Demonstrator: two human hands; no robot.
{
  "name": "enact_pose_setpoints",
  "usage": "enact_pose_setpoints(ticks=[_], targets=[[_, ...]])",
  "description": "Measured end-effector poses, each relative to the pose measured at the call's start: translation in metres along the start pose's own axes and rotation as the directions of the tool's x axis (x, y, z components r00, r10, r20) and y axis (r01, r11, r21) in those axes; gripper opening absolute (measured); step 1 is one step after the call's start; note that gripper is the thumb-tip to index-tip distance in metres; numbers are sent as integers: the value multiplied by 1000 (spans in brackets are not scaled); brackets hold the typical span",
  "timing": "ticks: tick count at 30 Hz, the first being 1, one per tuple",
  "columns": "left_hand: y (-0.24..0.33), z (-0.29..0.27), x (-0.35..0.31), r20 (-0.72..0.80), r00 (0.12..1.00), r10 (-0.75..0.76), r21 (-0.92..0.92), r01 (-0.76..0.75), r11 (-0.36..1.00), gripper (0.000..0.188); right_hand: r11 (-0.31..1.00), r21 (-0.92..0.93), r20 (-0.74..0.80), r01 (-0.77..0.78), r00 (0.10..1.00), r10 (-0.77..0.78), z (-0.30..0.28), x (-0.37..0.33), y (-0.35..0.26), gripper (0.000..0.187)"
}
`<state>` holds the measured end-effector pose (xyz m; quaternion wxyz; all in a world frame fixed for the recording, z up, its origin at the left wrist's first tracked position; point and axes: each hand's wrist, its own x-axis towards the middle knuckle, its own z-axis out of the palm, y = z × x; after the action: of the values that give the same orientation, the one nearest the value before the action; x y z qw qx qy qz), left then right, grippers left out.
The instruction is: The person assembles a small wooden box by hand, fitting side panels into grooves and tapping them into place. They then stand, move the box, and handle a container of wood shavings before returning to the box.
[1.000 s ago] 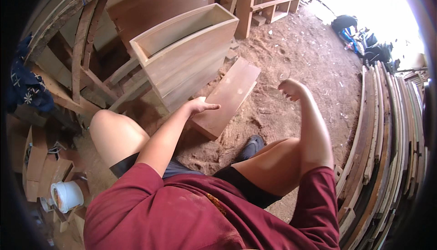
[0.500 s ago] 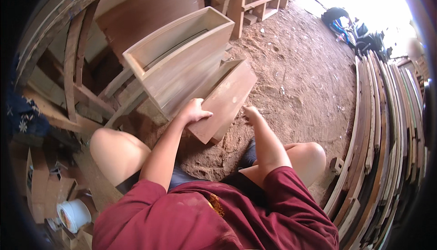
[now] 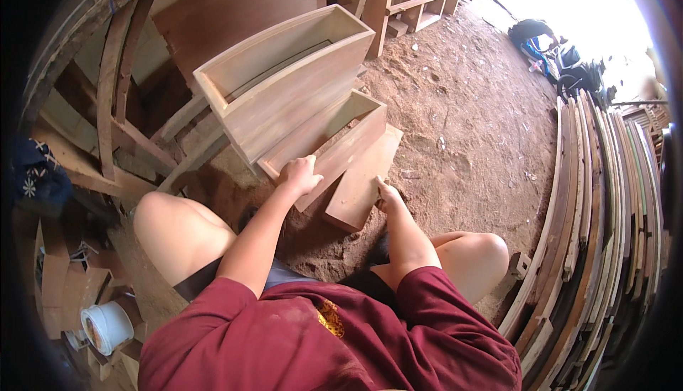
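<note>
A small open wooden drawer (image 3: 352,140) is tilted in front of me. My left hand (image 3: 300,175) is closed on its near wall, toward the left end. Just right of it is a flat-faced wooden piece (image 3: 368,177), like a board or a box side; its underside is hidden. My right hand (image 3: 388,196) grips the right edge of this piece, thumb on the upper face and the other fingers mostly out of sight. Behind the small drawer stands a larger open wooden drawer (image 3: 295,81) with a thin dark-edged strip inside.
Wooden framing (image 3: 114,92) and a brown panel (image 3: 238,17) stand at the left and back. Long stacked planks (image 3: 576,234) line the right side. Dark bags (image 3: 558,56) lie at the far right on sandy ground. A white bucket (image 3: 110,328) sits lower left among wood offcuts.
The small drawer has shifted back and left and tipped so its inside shows more. The wooden piece under it is now uncovered, with my right hand at its edge.
</note>
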<state>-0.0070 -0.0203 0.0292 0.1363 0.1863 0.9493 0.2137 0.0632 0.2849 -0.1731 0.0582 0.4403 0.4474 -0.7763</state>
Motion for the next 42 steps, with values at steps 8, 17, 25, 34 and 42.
enact_pose_setpoints(ticks=[8, 17, 25, 34, 42], targets=[[-40, 73, 8, -81, 993, -82, 35, 85, 996, 39, 989, -131, -59, -70, 996, 62, 18, -76, -7, 48], [-83, 123, -5, 22, 962, -273, 82, 270, 959, 32, 915, -389, -169, 102, 969, -180, 7, -46, -14, 34], [-79, 113, -6, 39, 967, -252, 99, 247, 964, 45, 969, -241, -28, -62, 998, 57, 11, -60, -9, 34], [-51, 97, 11, -323, 932, 166, -99, -208, 973, 55, 999, 37, 181, 14, 983, -20, 22, -42, 19, 30], [-24, 52, -25, -287, 914, 286, -151, -338, 929, 39, 918, -392, 352, -64, 911, 214, 62, -54, 44, 48]])
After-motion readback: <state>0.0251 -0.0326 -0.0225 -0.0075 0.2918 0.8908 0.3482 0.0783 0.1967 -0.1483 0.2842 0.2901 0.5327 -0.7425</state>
